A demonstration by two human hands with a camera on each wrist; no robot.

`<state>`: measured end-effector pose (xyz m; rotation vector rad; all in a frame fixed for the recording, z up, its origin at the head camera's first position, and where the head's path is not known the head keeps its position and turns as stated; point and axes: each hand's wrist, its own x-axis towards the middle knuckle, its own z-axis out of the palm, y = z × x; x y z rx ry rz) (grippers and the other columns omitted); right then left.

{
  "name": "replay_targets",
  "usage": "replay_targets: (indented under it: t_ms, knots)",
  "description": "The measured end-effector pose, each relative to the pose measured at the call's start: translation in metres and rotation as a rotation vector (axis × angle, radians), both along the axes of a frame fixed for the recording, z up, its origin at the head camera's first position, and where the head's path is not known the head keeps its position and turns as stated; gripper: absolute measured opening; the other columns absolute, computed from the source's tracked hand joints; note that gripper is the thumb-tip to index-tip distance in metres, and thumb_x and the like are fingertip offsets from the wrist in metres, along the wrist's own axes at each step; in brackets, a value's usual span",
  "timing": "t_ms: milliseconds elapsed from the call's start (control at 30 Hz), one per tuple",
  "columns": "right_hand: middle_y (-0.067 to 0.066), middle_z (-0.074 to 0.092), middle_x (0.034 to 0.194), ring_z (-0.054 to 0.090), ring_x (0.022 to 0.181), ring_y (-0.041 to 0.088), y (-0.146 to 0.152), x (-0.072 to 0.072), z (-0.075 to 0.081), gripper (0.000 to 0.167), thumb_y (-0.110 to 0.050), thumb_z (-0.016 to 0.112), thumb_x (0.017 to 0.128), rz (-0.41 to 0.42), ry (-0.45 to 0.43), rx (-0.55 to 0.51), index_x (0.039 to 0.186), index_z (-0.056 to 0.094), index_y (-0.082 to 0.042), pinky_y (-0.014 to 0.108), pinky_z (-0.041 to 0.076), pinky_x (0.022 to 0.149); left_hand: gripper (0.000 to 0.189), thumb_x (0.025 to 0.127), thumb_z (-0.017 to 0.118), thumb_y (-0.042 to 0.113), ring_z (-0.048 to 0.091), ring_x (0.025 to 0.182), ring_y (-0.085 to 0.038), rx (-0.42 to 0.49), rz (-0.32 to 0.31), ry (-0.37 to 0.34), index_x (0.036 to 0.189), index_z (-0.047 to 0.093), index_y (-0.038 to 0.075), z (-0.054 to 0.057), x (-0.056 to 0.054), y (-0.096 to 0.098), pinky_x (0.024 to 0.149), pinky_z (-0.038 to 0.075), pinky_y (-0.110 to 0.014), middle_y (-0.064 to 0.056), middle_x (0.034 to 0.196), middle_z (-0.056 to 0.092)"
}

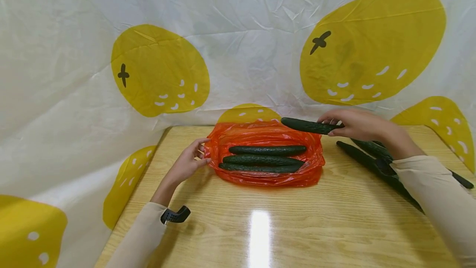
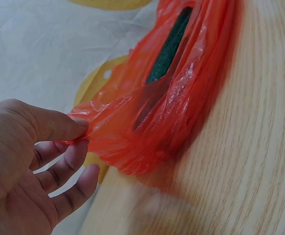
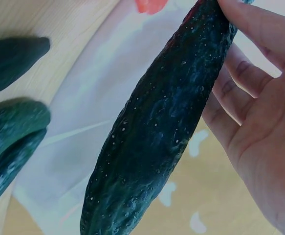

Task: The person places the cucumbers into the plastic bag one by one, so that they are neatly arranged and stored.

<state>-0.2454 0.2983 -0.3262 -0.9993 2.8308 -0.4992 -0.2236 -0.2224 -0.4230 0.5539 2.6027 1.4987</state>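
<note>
A red plastic bag (image 1: 275,180) lies on the table with its mouth spread, and three dark green cucumbers (image 1: 267,150) rest side by side inside. At the bag's left end my left hand (image 1: 187,161) pinches the rim between thumb and forefinger; the other fingers are loosely bent in the left wrist view. My right hand (image 1: 357,123) grips another cucumber (image 3: 152,132) near one end between thumb and fingers. That held cucumber is raised above the bag's far right edge, roughly level, its free end pointing left.
More cucumbers (image 1: 372,164) lie on the table at the right, partly hidden under my right forearm. The wooden table (image 1: 223,226) meets a white sheet (image 1: 253,65) with yellow fruit prints at its back and left edges. A dark band (image 1: 174,215) sits on my left wrist.
</note>
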Motion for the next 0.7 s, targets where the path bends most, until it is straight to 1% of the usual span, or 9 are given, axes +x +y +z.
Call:
replay_targets:
  t_ms: [100,267,333,433,600,700]
  knots:
    - [0.004,0.068,0.123,0.065,0.110,0.026,-0.009,-0.004,0.001,0.038,-0.017,0.073,0.094,0.013,-0.003,-0.009,0.132,0.064,-0.012,0.050,0.053,0.089,0.063,0.090,0.073,-0.003,0.054,0.087,-0.027,0.004,0.003,-0.004,0.147,0.047,0.004,-0.001,-0.002,0.001,0.063,0.046,-0.022,-0.018,0.107,0.052]
    - [0.006,0.068,0.123,0.065,0.110,0.027,-0.023,-0.011,0.003,0.037,-0.011,0.073,0.094,0.067,-0.025,-0.043,0.130,0.065,-0.009,0.052,0.052,0.092,0.065,0.090,0.071,-0.007,0.054,0.088,-0.030,-0.001,0.007,-0.013,0.149,0.044,-0.001,-0.001,-0.004,0.004,0.064,0.045,-0.021,-0.022,0.108,0.051]
    - [0.006,0.068,0.122,0.065,0.109,0.026,-0.029,-0.014,0.004,0.037,-0.008,0.072,0.094,0.087,-0.036,-0.050,0.130,0.065,-0.008,0.051,0.053,0.092,0.065,0.090,0.070,-0.008,0.054,0.088,-0.031,-0.006,0.008,-0.020,0.149,0.043,-0.003,0.001,-0.004,0.006,0.065,0.045,-0.020,-0.023,0.107,0.051]
    - [0.006,0.068,0.122,0.065,0.109,0.026,-0.038,-0.018,0.005,0.037,-0.009,0.072,0.094,0.105,-0.047,-0.045,0.131,0.065,-0.009,0.051,0.052,0.093,0.063,0.090,0.069,-0.009,0.053,0.087,-0.032,-0.005,0.002,-0.028,0.148,0.042,-0.005,0.010,0.000,0.010,0.065,0.046,-0.020,-0.024,0.107,0.050]
    - [0.007,0.067,0.127,0.064,0.113,0.028,-0.054,-0.026,0.005,0.040,-0.009,0.071,0.095,0.133,-0.042,-0.040,0.134,0.063,-0.010,0.054,0.050,0.097,0.060,0.091,0.068,-0.010,0.053,0.087,-0.032,0.012,-0.008,-0.026,0.146,0.043,-0.009,0.028,0.012,0.017,0.065,0.046,-0.021,-0.026,0.105,0.050]
    - [0.007,0.067,0.128,0.064,0.113,0.029,-0.065,-0.029,0.004,0.041,-0.009,0.071,0.095,0.149,-0.039,-0.044,0.135,0.062,-0.010,0.053,0.050,0.096,0.060,0.091,0.067,-0.011,0.053,0.087,-0.032,0.020,-0.009,-0.028,0.146,0.042,-0.009,0.029,0.013,0.018,0.065,0.046,-0.021,-0.026,0.105,0.050]
